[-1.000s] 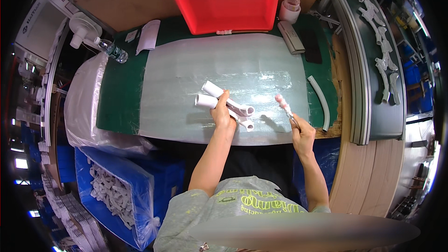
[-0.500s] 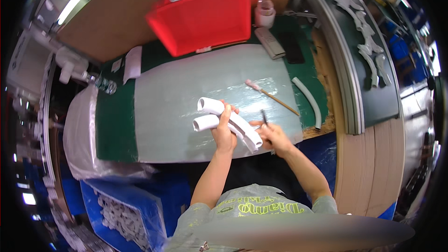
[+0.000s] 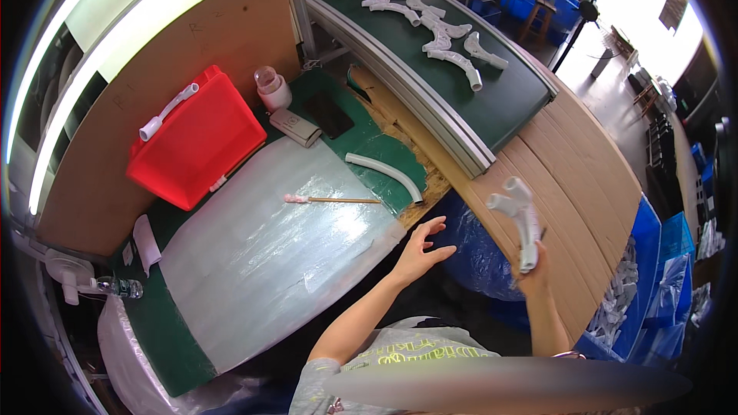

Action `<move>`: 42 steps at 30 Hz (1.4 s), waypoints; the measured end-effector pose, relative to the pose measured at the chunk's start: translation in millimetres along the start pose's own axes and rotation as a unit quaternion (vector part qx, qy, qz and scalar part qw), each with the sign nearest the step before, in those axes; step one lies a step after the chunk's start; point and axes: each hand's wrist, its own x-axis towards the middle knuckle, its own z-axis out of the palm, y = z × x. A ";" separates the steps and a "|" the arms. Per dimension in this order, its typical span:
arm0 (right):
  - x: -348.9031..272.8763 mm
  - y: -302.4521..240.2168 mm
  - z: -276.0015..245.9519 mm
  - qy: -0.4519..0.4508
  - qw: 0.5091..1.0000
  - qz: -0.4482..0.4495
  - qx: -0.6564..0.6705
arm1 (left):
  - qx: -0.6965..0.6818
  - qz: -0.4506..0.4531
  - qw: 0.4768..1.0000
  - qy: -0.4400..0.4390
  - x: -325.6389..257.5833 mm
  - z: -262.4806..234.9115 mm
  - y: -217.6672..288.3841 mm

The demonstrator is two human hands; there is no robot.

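right hand (image 3: pixel 533 275): closed round the bottom end of a white pipe fitting (image 3: pixel 520 217), holding it up in the air. Fingers are wrapped tight, and you mostly see the back of the hand from here.

fitting: branched white plastic thing with a couple of open round sockets up top. It's standing more or less upright in the grip, well off to the right of the mat (image 3: pixel 269 253), over the brown slatted boards (image 3: pixel 569 207).

left hand (image 3: pixel 421 250): wide open, fingers spread, palm facing down-ish. It's got nothing in it and hangs just past the mat's right corner, above something wrapped in blue plastic. Can't tell if the fingertips actually touch the bench edge.

mat: pale shiny sheet on the green bench top; everything else is placed off this.

brush (image 3: pixel 330 200): thin wooden stick with a pinkish tip, lying on the mat's far edge, well clear of both hands.

curved pipe (image 3: pixel 384 174): white bent piece lying on the green just beyond the mat, right behind the brush.

red case (image 3: pixel 196 137): beyond the mat's far left side, with a white pipe piece on top.

conveyor (image 3: pixel 430 38): green belt far beyond the mat, with a row of white fittings on it.

blue bins (image 3: pixel 653 292): far right of the mat, with white parts inside.
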 end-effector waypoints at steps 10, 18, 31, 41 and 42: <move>-63.9 -195.4 -290.1 0.284 0.900 -0.327 -0.054 | -0.013 -0.046 0.999 -0.005 -6.8 -32.3 6.0; 102.0 -143.8 -80.3 0.242 0.802 -0.351 -0.418 | -0.039 -0.067 0.996 0.041 -12.8 -51.2 8.5; 285.4 -104.6 226.7 0.182 0.542 -0.341 -0.746 | -0.021 -0.053 0.981 0.185 -21.3 -105.9 -4.3; 307.8 -104.0 217.1 0.162 0.584 -0.415 -0.678 | -0.071 -0.052 0.978 0.187 11.6 -133.7 13.0; 306.5 -104.6 219.1 0.169 0.591 -0.421 -0.667 | -0.069 -0.047 0.978 0.189 14.4 -135.9 13.4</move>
